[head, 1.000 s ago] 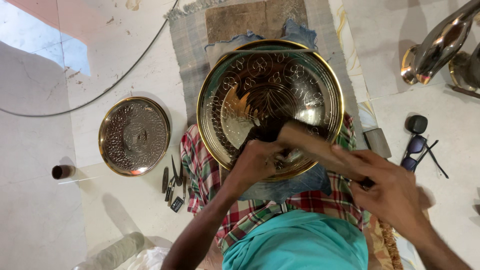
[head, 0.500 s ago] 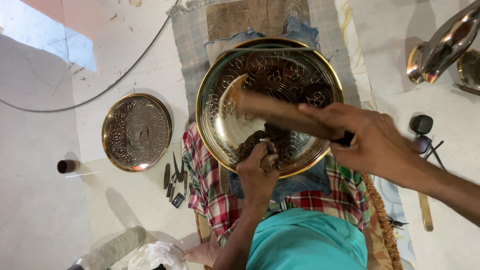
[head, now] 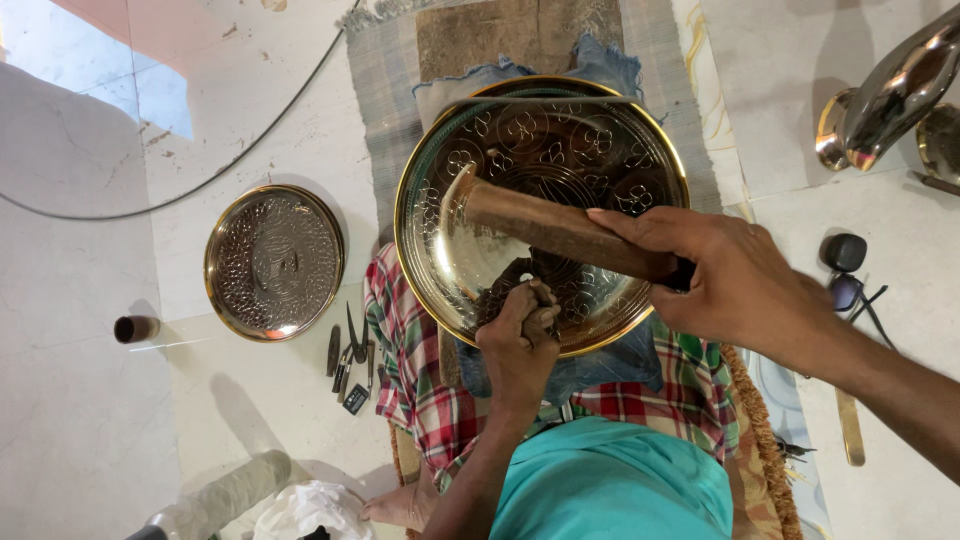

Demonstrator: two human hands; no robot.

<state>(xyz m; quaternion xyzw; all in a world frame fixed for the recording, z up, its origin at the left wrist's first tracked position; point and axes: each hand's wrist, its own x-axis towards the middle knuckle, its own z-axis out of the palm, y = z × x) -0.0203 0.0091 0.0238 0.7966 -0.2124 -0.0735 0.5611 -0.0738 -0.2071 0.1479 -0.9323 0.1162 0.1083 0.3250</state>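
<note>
Brass plate: large round brass plate [head: 610, 150] with engraved floral rings, resting on the person's lap over the checked cloth [head: 420, 380] and a blue cloth [head: 600, 360].
Left hand: left hand [head: 518, 335] is closed into a fist on a small tool whose tip is hidden, pressed onto the lower inner surface of the plate.
Right hand: right hand [head: 730, 285] is wrapped tight around the dark end of a wooden mallet [head: 550, 222], fingers curled fully over the handle.
Mallet: long brown cylinder lying slantwise above the plate, its pale far end over the plate's left half, its near end in the fist.
Small plate: second, smaller engraved plate [head: 274, 262] flat on the white floor [head: 90, 400], well to the left of the big one.
Hand tools: cluster of small tools [head: 348, 358] on the floor just beside the checked cloth.
Mat: woven mat [head: 390, 90] under the work, beyond the big plate.
Right side: dark spectacles [head: 850, 290] and shiny metal vessels [head: 890, 95] on the floor.
</note>
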